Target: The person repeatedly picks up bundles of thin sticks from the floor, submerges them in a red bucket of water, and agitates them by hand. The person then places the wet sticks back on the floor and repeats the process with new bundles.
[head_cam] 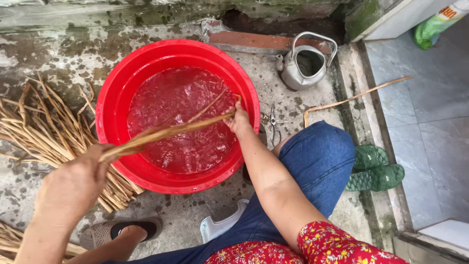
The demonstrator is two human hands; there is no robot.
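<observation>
Red basin (115, 105) sits on the concrete floor (303, 102) in front of you, filled w/ water, surface rippling. Dry reed pile (44, 127) lies left of it, touching the basin's outer wall, lots of strips, all look dry. A second bunch of reeds (10, 242) shows at bottom-left corner.

You're holding a small bundle of reeds (166, 131) stretched across the basin, above the water, slanting up to the right. Left hand (73, 183) closed around its near end, over the basin's left rim. Right hand (238, 120) closed on the far end, near the right rim. Bundle looks darker than the pile, prob. wet, but can't tell for sure.

Progress, judging by layout: one bundle in hand at the water, big pile untouched beside it, so most is left. No soaked batch set aside anywhere in view.

Metal kettle (304, 63) stands behind the basin to the right, lid off. Green sandals (373, 168) by your right knee. One loose reed strip (351, 99) lies near the kettle. Small scissors (273, 124) on the floor just right of the basin.
</observation>
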